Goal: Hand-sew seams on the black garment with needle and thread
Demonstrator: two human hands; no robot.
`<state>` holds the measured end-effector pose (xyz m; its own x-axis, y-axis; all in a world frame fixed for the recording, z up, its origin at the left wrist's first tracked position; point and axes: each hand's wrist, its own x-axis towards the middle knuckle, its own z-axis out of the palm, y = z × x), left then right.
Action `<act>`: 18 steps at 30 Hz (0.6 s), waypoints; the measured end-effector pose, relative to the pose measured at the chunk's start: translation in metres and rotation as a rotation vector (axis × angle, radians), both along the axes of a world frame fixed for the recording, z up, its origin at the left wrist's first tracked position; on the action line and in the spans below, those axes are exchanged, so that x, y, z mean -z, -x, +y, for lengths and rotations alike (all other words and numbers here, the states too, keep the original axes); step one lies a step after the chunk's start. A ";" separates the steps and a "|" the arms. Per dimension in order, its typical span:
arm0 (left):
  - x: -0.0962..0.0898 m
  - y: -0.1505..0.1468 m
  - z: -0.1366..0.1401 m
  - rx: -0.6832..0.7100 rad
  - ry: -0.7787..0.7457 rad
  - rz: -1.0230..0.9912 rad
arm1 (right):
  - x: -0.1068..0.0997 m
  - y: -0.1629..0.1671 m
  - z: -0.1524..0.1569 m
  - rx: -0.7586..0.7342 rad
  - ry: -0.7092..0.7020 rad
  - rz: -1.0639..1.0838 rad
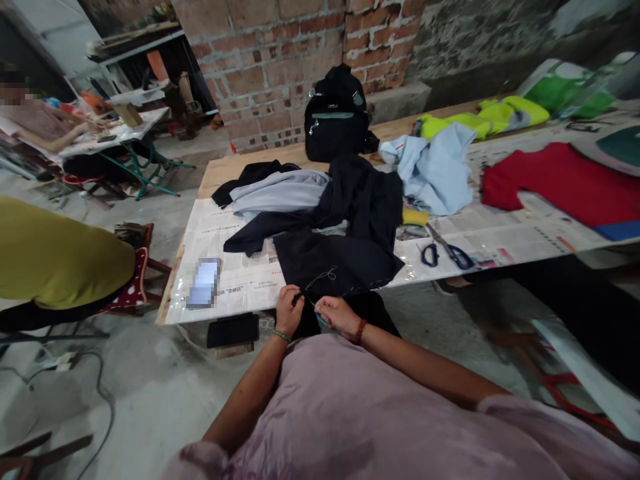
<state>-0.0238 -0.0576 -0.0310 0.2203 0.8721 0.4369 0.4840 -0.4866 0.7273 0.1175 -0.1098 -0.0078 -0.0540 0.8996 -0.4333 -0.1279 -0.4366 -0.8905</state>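
Note:
Dark cloth [335, 260] spreads over the near table edge, with a line of pale stitches along its lower border and a loose tangle of light thread [327, 273] on top. My left hand [289, 311] is closed, pinching the lower left edge of that cloth. Just to the right, my right hand [340, 315] is closed around a small tool with a blue part [324, 321]; its kind is mostly hidden by the fingers. A gap of a few centimetres separates the two hands. Dark-handled scissors [450, 250] lie to the right beside a yellow spool [415, 217].
Newspaper covers the table [235, 283]. On it are a phone [204, 283], a black backpack [336, 117], light blue cloth [437, 170] and a red garment [560, 183]. Another phone [233, 330] sits below the edge. A person in yellow-green [60, 260] sits at left.

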 end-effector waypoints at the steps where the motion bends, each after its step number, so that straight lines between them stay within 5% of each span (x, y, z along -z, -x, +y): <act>1: -0.001 0.000 0.000 0.016 0.006 -0.003 | -0.001 -0.002 -0.001 -0.017 0.008 -0.036; 4: -0.001 0.001 0.000 0.047 0.023 -0.013 | -0.005 -0.011 -0.002 -0.106 -0.050 -0.223; 7: -0.001 0.002 -0.001 0.068 0.045 -0.010 | -0.010 -0.025 -0.004 -0.156 -0.278 -0.424; 11: -0.001 0.002 -0.002 0.085 0.046 -0.009 | -0.022 -0.042 -0.001 -0.059 -0.418 -0.554; 18: -0.005 -0.001 -0.002 0.100 0.046 0.012 | -0.043 -0.029 0.038 0.257 -0.288 -0.106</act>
